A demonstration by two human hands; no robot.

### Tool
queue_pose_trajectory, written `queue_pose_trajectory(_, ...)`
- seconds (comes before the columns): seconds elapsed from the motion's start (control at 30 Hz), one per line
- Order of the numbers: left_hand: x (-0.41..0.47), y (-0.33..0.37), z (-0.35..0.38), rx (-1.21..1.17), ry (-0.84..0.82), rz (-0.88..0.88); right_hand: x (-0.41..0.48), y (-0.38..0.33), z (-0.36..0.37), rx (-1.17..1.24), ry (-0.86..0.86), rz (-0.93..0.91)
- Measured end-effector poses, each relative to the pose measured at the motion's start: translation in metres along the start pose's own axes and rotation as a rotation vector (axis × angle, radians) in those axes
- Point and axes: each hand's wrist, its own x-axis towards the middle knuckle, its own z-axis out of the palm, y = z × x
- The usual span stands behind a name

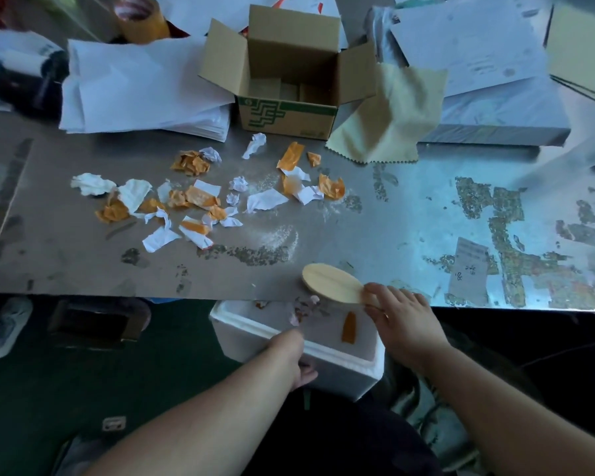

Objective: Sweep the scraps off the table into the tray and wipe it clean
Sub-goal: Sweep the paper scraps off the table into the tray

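Where the scraps (193, 197) lie, orange and white paper bits cover the left-centre of the surface (66, 262). Left hand (298, 362) grips the near wall of the white foam tray (340, 371), held just below the surface's near edge, with an orange strip inside. Brush (330, 281) at that edge: wooden back up, long axis slanted, head pointing left and away. Right hand (402, 321) holds its handle end. Yellow cloth (389, 121) lies farther back.
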Motion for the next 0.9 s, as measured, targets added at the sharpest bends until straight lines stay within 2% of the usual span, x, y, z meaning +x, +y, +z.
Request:
queue_pose_trajectory(0.1, 0.000, -0.001, 0.000, -0.002, 0.028, -0.014, 0.022, -0.002, -0.008, 0.036, 0.051, 0.035)
queue_pose_trajectory(0.2, 0.002, -0.002, 0.001, -0.029, 0.049, -0.024, 0.037, -0.003, -0.010, -0.002, 0.015, 0.025)
queue_pose_trajectory(0.43, -0.006, -0.002, 0.013, -0.174, 0.086, -0.032, 0.032, 0.008, -0.010, -0.106, -0.197, -0.308)
queue_pose_trajectory(0.5, -0.003, -0.002, 0.015, -0.212, 0.093, -0.043, 0.038, 0.016, -0.014, -0.102, -0.190, -0.349)
queue_pose_trajectory(0.73, -0.009, -0.007, 0.021, -0.270, 0.120, -0.029, 0.118, 0.046, -0.055, -0.005, 0.103, -0.131)
queue_pose_trajectory(0.9, -0.016, -0.007, 0.026, -0.303, 0.165, -0.017, 0.173, 0.051, -0.079, -0.068, 0.107, -0.098)
